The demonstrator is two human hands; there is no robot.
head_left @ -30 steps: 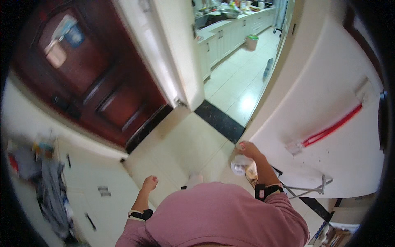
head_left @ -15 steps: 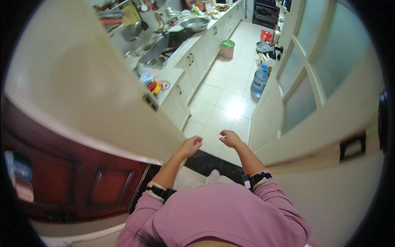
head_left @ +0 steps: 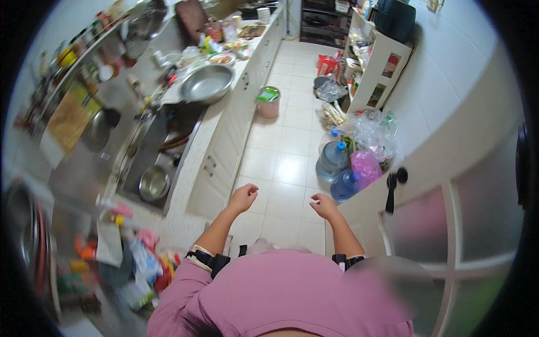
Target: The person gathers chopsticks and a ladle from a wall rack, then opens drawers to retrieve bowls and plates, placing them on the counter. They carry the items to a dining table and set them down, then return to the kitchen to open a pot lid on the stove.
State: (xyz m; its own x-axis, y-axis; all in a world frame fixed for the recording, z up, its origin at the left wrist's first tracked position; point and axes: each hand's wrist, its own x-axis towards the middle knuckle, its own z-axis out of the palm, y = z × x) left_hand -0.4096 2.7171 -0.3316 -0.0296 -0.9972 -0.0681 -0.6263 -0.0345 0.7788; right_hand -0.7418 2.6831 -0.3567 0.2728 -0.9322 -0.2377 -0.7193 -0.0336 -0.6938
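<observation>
My left hand point(head_left: 244, 197) is held out over the tiled floor, beside the white cabinet doors point(head_left: 211, 163). Its fingers are loosely bent and apart, with nothing in them. Level with it, my right hand point(head_left: 323, 206) hangs near the edge of the white glass-paned door point(head_left: 359, 216), likewise loosely open and touching nothing. Beyond the right hand stand large blue water bottles point(head_left: 332, 160) on the floor. On the left, a metal sink point(head_left: 135, 178) is set into the counter, with a steel pot point(head_left: 154, 183) inside it.
A wide metal basin point(head_left: 207, 84) rests on the counter past the sink. A pink bin point(head_left: 269, 103) with a green top stands against the cabinets. Along the right wall are plastic bags point(head_left: 368, 168) and a loaded white shelf unit point(head_left: 382, 73). The door's black handle point(head_left: 394, 188) juts out.
I have moved forward through the doorway into the kitchen. The sink, bin and bottles are nearer, and the left door panel has left the view. My hands are farther apart, both still without anything.
</observation>
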